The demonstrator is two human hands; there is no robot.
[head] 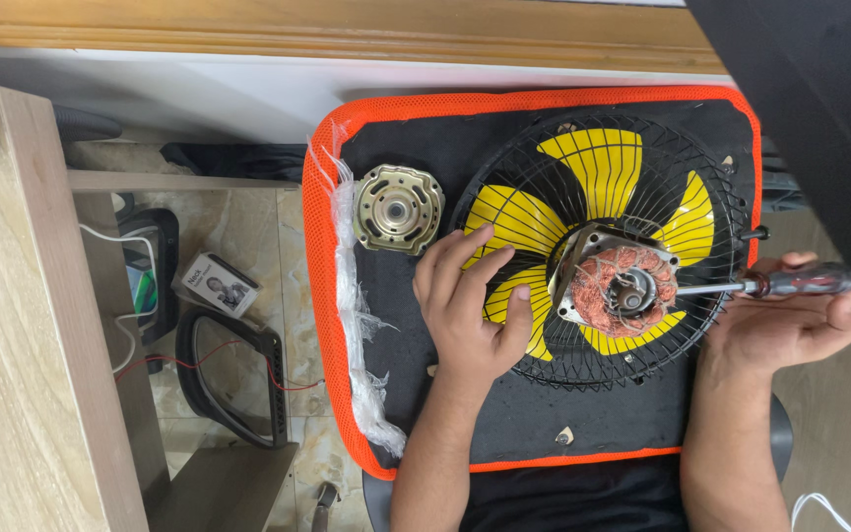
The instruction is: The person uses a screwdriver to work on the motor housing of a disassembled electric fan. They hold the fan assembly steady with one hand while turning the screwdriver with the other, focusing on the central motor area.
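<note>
A fan with yellow blades and a black wire grille (pixel 544 187) lies flat on a black seat pad with an orange edge (pixel 319 256). Its motor (pixel 622 288) is open, showing copper windings. My left hand (pixel 470 296) rests flat on the grille, left of the motor. My right hand (pixel 790 320) holds a screwdriver (pixel 770 285) with a dark red handle; its tip points into the motor. A brass-coloured motor cover (pixel 398 209) lies on the pad, left of the fan.
A light wooden table (pixel 32 325) stands at the left. On the tiled floor between them lie a black frame (pixel 233 379), a small box (pixel 219 286), wires and a charger. Torn clear plastic (pixel 357 315) hangs along the pad's left edge.
</note>
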